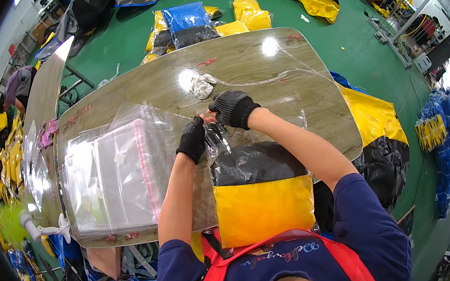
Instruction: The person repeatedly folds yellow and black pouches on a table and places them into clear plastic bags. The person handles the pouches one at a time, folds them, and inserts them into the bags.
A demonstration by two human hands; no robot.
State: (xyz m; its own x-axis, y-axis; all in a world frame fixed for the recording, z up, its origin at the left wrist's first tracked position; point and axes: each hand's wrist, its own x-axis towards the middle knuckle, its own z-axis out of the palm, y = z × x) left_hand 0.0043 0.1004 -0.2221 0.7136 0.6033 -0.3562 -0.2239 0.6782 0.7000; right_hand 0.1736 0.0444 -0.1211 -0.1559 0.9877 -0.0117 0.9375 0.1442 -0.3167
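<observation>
In front of me lies a folded yellow and black sheet-like item (266,208), with a clear plastic bag (217,141) about it. My left hand (191,139), in a black dotted glove with bare fingertips, is closed on the bag's gathered left edge. Close by, at the bag's far end, my right hand (234,109) wears a matching glove; its fingers are bent and pinch the plastic. The two hands' fingertips nearly meet, and what lies between them is partly hidden.
A stack of clear plastic bags (110,178) covers the left of the wood-patterned table (260,59). Beyond my hands sits a crumpled white cloth (202,86). Packed yellow and blue bundles (189,22) are past the far edge; a small fan (28,221) stands at left.
</observation>
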